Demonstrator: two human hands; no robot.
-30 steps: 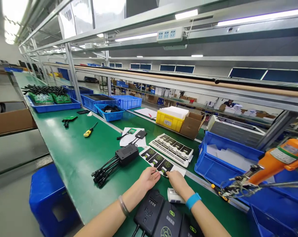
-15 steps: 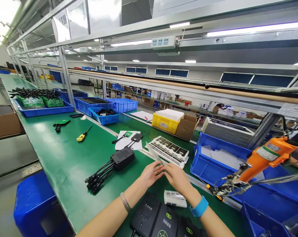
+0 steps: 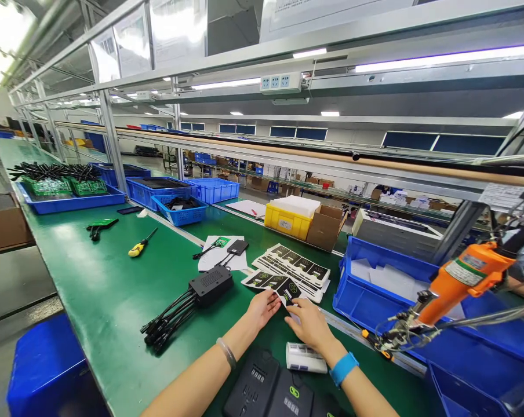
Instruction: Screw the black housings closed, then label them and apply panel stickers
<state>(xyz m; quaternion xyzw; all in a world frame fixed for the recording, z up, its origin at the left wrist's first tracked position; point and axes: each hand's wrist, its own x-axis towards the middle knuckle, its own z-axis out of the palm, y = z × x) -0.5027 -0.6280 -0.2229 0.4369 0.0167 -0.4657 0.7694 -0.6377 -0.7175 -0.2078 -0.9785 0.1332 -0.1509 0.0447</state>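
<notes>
Black label sheet [image 3: 274,284], low centre of frame above the green desk [image 3: 114,289], pinched at its near edge by left hand [image 3: 262,307] and right hand [image 3: 308,324]; thin, light, floppy, likely best held by edges.

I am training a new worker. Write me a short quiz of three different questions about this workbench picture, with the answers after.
1. True or false: both hands touch the sheet of black stickers.
2. Which colour is the handle of the screwdriver lying on the green bench? A red, B yellow, C blue.
3. Fill in: the black box with cables lies to the ____ of the left hand.

Key: 1 true; 2 B; 3 left.
</notes>
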